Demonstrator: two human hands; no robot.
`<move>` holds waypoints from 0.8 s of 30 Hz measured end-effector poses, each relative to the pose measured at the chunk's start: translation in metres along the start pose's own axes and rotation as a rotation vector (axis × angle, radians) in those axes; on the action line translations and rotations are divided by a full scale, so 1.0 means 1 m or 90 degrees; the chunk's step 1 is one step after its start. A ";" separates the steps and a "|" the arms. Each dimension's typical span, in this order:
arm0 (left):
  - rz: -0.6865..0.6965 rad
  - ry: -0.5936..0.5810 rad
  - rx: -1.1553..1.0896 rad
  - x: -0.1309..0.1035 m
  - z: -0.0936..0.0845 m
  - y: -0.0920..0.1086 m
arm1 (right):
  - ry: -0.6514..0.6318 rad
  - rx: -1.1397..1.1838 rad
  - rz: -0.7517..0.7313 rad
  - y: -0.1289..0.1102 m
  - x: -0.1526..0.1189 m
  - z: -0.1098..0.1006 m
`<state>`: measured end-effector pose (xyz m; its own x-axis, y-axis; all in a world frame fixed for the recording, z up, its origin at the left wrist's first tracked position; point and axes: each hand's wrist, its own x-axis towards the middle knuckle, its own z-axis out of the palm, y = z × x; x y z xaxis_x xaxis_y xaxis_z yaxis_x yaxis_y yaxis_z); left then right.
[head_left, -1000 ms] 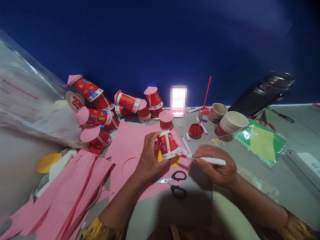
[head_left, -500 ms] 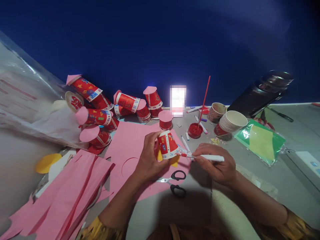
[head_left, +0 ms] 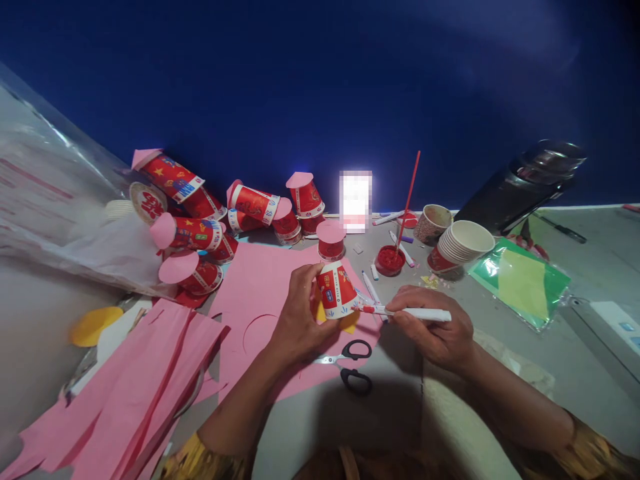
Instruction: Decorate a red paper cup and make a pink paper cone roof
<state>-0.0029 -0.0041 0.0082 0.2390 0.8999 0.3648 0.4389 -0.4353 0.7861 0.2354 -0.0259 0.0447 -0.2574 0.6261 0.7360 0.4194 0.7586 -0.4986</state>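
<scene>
My left hand (head_left: 306,312) grips a red paper cup (head_left: 336,288) with a white lower band, held tilted above a pink paper sheet (head_left: 273,287). Blue marks show on that white band. In my right hand (head_left: 435,330) is a white marker (head_left: 420,313) with a red tip end, and the tip meets or nearly meets the cup's white band. Black-handled scissors (head_left: 345,363) lie on the sheet just below the cup. Behind it stands another red cup with a pink disc on top (head_left: 331,240). A yellow piece is partly hidden beneath the held cup.
Several decorated red cups (head_left: 193,233) with pink tops stand at the back left. Folded pink paper (head_left: 125,393) lies at front left. A red paint pot (head_left: 390,261) with a stick, stacked cups (head_left: 463,245), a black flask (head_left: 510,180) and a green packet (head_left: 525,283) are rightward.
The held cup has turned slightly, and the marker's tip has shifted a little along its white band. Both hands keep their hold; the other things look unmoved.
</scene>
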 end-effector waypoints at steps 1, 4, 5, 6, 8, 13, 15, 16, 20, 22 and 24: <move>-0.001 0.000 0.000 0.000 0.000 0.000 | 0.002 0.004 -0.001 0.000 0.000 0.000; 0.002 -0.002 0.007 -0.001 0.001 -0.001 | -0.013 0.012 -0.001 0.000 0.000 0.000; 0.002 -0.003 0.010 -0.001 0.001 -0.002 | -0.021 0.012 0.002 0.000 0.000 0.000; 0.003 -0.005 0.011 -0.001 0.001 -0.002 | -0.026 0.011 0.005 0.000 0.000 0.001; 0.005 -0.007 0.012 -0.002 0.001 -0.003 | -0.022 0.011 0.010 0.000 0.000 0.001; 0.004 -0.005 0.010 -0.001 0.001 -0.002 | -0.019 0.018 -0.001 0.000 0.000 0.001; -0.004 -0.005 0.001 -0.001 0.000 0.000 | -0.010 0.010 0.001 0.000 0.000 -0.001; -0.007 -0.005 -0.001 0.000 0.000 0.000 | 0.000 0.003 0.009 0.000 -0.001 -0.002; -0.013 -0.015 0.007 0.000 0.000 0.000 | 0.030 -0.017 0.045 -0.001 -0.001 -0.004; -0.018 -0.021 0.019 -0.001 0.001 0.000 | 0.033 -0.007 0.032 -0.002 -0.002 -0.002; -0.018 -0.024 0.034 -0.002 0.001 0.000 | 0.028 0.005 0.010 -0.003 -0.003 0.001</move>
<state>-0.0028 -0.0061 0.0065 0.2583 0.9105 0.3229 0.4909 -0.4116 0.7679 0.2345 -0.0302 0.0434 -0.2124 0.6292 0.7477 0.4160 0.7505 -0.5134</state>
